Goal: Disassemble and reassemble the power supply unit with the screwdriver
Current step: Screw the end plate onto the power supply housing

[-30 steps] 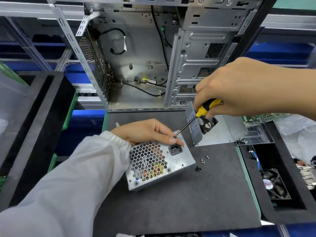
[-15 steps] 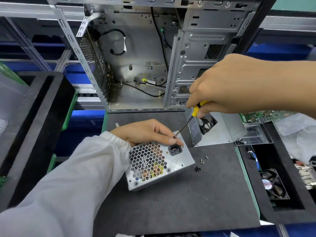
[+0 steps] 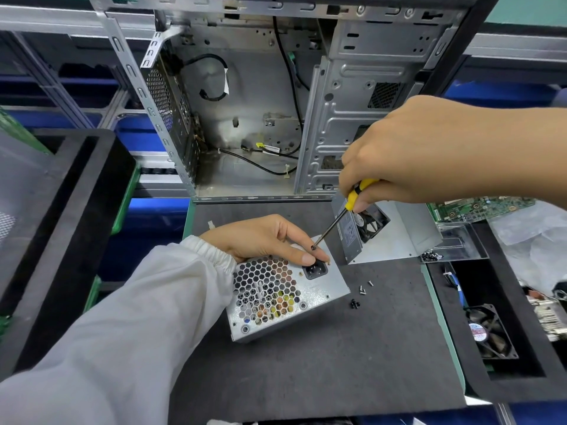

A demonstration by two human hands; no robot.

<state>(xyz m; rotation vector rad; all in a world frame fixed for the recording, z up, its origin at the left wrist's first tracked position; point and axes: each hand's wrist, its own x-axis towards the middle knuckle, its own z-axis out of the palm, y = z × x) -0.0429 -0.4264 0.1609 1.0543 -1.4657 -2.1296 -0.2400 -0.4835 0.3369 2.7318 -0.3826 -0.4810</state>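
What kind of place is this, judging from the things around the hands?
Probably a computer repair or assembly workbench. An open computer case stands behind a dark work mat, loose screws lie beside the power supply unit, and a cooling fan sits in a foam tray.

Head-worn view, steeply down, close over mat

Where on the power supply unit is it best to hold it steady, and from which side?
Hold the power supply unit over its far top edge, coming from the left as the left hand does. That keeps the mesh face and socket uncovered and leaves the right side free for the screwdriver.
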